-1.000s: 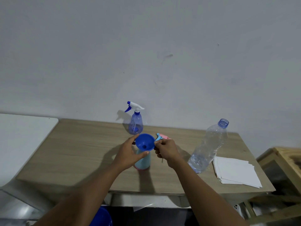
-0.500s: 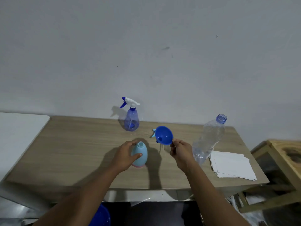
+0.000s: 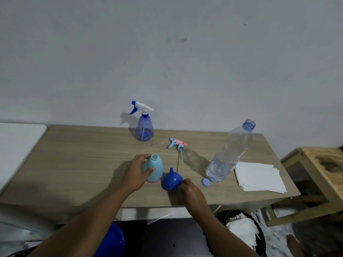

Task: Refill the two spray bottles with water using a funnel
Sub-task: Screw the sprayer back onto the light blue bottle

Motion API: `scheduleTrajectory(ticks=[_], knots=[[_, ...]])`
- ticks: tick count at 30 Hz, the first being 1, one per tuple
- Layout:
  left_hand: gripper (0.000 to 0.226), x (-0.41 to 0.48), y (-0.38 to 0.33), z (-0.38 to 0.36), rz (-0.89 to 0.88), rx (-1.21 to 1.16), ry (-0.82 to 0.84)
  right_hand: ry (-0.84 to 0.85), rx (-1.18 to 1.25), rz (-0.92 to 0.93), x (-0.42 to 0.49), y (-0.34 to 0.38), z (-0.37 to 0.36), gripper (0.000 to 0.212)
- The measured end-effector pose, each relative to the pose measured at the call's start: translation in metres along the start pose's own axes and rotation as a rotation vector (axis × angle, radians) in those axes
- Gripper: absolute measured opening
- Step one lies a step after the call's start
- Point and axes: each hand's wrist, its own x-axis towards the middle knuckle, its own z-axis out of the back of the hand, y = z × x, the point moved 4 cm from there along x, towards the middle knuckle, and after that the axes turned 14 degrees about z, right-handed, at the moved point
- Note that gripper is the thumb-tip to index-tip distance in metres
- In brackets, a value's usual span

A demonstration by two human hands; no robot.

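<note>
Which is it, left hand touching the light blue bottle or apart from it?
Touching. The head view shows the left hand wrapped round the light blue bottle, thumb across its front, fingers behind its neck. The right hand pinches the blue funnel.

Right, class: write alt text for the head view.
The left hand grips an open pale blue spray bottle on a wooden table; the right hand holds a blue funnel, spout up, beside it. An uncapped water bottle stands nearby.

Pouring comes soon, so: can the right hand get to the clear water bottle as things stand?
Probably yes. The water bottle stands open just right of the right hand, with only a low cap lying between. But that hand grips the funnel and must release it first.
</note>
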Motion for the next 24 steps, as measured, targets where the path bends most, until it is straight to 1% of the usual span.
scheduleTrajectory(ticks=[3, 7, 8, 10, 12, 14, 16, 18, 21, 24], knots=[[0.048, 0.0, 0.001, 0.0, -0.008, -0.013, -0.002, 0.022, 0.003, -0.011, 0.001, -0.002, -0.005, 0.017], [0.047, -0.001, 0.001, 0.0, -0.01, -0.03, 0.001, 0.067, -0.049, 0.039, -0.001, -0.003, -0.009, 0.026], [0.047, -0.002, 0.001, 0.0, -0.011, -0.035, 0.001, 0.076, -0.042, 0.035, -0.001, -0.003, -0.008, 0.026], [0.047, -0.003, 0.0, 0.0, -0.015, -0.039, -0.001, 0.044, -0.013, 0.021, -0.001, -0.004, -0.004, 0.022], [0.047, -0.002, 0.001, -0.001, -0.015, -0.042, -0.002, -0.06, 0.079, -0.045, 0.001, -0.005, 0.008, 0.016], [0.047, -0.002, 0.003, -0.002, -0.016, -0.051, 0.006, -0.21, 0.174, -0.124, 0.008, -0.006, 0.025, 0.012], [0.048, -0.002, 0.005, -0.003, -0.014, -0.064, 0.03, -0.33, 0.198, -0.183, 0.023, -0.011, 0.042, 0.02], [0.049, -0.001, 0.008, -0.005, 0.002, -0.077, 0.06, -0.398, 0.244, -0.25, 0.046, -0.019, 0.054, 0.025], [0.048, -0.001, 0.01, -0.006, 0.013, -0.093, 0.079, -0.398, 0.334, -0.339, 0.086, -0.034, 0.063, 0.026], [0.05, -0.001, 0.014, -0.007, 0.002, -0.076, 0.067, -0.292, 0.386, -0.433, 0.126, -0.056, 0.057, 0.039]])
